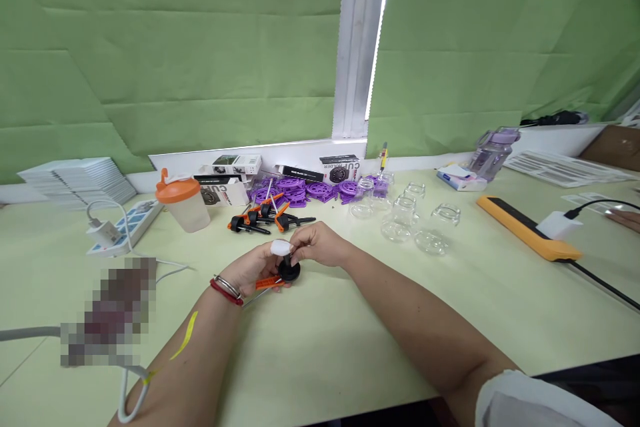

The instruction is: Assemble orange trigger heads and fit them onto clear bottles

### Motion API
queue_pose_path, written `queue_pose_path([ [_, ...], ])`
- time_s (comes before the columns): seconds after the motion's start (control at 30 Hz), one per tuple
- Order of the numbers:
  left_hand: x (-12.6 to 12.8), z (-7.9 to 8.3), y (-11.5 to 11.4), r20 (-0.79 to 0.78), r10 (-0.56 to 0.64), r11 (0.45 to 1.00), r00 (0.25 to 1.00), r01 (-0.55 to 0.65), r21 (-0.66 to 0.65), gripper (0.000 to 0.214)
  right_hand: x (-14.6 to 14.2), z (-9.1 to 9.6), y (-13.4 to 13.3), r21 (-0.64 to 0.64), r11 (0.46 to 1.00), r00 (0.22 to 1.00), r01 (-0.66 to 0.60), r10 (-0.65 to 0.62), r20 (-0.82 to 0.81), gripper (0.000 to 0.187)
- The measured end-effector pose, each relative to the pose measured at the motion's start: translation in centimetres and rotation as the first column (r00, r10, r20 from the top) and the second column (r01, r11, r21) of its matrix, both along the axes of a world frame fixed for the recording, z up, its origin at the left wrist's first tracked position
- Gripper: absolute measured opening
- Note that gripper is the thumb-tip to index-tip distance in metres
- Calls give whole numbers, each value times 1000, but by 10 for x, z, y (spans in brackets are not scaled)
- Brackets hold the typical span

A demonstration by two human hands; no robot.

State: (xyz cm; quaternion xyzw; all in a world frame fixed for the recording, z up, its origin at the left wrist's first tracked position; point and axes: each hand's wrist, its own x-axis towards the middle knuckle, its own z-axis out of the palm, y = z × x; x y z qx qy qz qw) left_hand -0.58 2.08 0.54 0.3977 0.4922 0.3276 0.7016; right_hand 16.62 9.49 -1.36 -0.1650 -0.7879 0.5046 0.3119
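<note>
My left hand (254,268) is closed around a black and orange plastic part (289,271) with a round black end and an orange arm. A white cover (281,247) sits over the thumb. My right hand (317,243) pinches at the top of the same part, touching its upright black piece; whether something small is between those fingertips is hidden. A thin metal rod pokes out below the left wrist. Just beyond the hands lie several similar black and orange parts (265,215) in a loose heap.
Purple plastic pieces (295,191) and printed boxes (225,192) line the back. Several clear plastic pieces (398,223) stand to the right, near an orange power strip (530,227). Leftward are an orange-lidded cup (184,203), a white power strip (131,227) and cables.
</note>
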Motion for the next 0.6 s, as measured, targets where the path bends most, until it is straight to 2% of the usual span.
queue_pose_path([
  [0.4, 2, 2, -1, -34, 30, 1000, 999, -30, 4, 38, -1, -1, 0, -9, 1000, 1000, 9, -9, 3, 17],
  [0.6, 2, 3, -2, -39, 6, 1000, 999, -5, 20, 31, 3, 6, -1, 66, 997, 999, -28, 26, 31, 12],
])
